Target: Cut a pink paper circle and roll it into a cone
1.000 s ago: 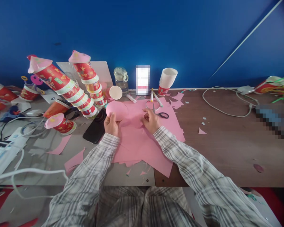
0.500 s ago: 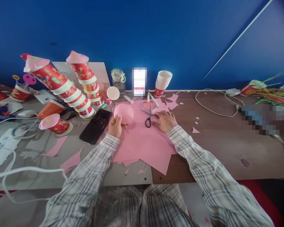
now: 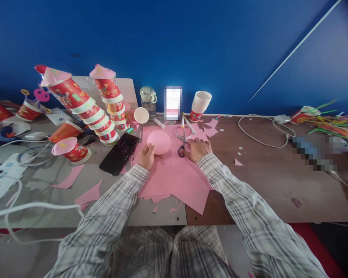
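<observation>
My left hand (image 3: 147,156) pinches a pink paper circle (image 3: 159,142) between thumb and fingers, holding it above pink paper sheets (image 3: 174,175). To the right, my right hand (image 3: 199,150) is curled down over the handles of a pair of scissors (image 3: 181,150). Its thumb lies by the dark loop in view, and its fingers cover the other loop. The scissor blades are spread and point away from me. A clear ring-shaped tape roll (image 3: 179,132) and two markers (image 3: 189,125) lie just beyond the blades.
Decorated red paper-cup towers (image 3: 84,104) stand at the left behind a black phone (image 3: 118,153). A glass jug (image 3: 148,101), a bright screen (image 3: 173,102) and stacked paper cups (image 3: 201,105) line the blue wall. White cables (image 3: 266,143) and colourful sticks (image 3: 321,119) are on the right.
My right hand has shifted left and closer around the scissors. My left hand and the paper circle have moved slightly right. The camera view has shifted a little.
</observation>
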{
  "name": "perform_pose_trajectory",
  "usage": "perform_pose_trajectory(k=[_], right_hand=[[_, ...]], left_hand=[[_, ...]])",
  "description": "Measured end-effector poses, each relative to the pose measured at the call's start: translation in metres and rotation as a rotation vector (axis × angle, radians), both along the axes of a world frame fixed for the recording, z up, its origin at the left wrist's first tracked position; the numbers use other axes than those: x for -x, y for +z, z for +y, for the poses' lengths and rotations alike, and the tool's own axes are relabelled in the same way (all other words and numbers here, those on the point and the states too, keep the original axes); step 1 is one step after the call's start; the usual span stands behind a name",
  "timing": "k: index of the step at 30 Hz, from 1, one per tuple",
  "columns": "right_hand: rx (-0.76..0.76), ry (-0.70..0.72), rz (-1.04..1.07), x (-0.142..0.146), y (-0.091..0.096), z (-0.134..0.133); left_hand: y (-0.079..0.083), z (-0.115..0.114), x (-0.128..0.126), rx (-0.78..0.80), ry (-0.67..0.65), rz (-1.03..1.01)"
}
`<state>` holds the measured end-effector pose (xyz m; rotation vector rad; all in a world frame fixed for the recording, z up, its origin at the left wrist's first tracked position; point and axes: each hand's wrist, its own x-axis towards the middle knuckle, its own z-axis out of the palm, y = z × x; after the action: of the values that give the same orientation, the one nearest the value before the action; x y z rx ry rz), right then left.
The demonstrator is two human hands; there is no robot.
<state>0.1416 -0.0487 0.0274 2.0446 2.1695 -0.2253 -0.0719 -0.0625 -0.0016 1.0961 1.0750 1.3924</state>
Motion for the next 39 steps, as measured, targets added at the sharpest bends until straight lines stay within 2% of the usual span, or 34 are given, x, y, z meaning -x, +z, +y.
perform_pose_trajectory(k=[5,11,17,19,22,25,27,31,34,39], right_hand=[[0.001,0.018,-0.005,0.0,0.003,-0.004],[-0.016,0.086,0.032,-0.016,-0.006,-0.016],[-0.048,0.091,0.122,-0.027,-0.015,-0.014],[-0.087,0.053,0.284,-0.035,-0.018,-0.01],[-0.11,-0.07,0.762,-0.049,-0.02,-0.003],[-0.001,-0.125,1.319,-0.057,-0.015,0.001],[0.101,-0.103,1.545,-0.055,-0.011,-0.001],[0.331,-0.063,1.653,-0.043,-0.016,-0.008],[0.463,-0.066,1.694,-0.034,-0.032,-0.012],[0.599,-0.065,1.818,-0.027,-0.058,-0.017]], left_hand=[[-0.001,-0.001,0.001,0.001,-0.016,-0.043],[0.004,-0.003,0.0,0.04,-0.02,-0.159],[0.007,-0.004,0.0,0.041,-0.037,-0.167],[0.008,-0.005,-0.001,0.043,-0.025,-0.164],[0.01,-0.005,-0.003,0.053,0.004,-0.209],[0.013,-0.006,-0.005,0.069,0.02,-0.264],[0.013,-0.005,-0.005,0.081,0.028,-0.277],[0.012,-0.004,-0.005,0.101,0.032,-0.281],[0.012,-0.005,-0.005,0.106,0.032,-0.27],[0.012,-0.005,-0.006,0.144,0.036,-0.246]])
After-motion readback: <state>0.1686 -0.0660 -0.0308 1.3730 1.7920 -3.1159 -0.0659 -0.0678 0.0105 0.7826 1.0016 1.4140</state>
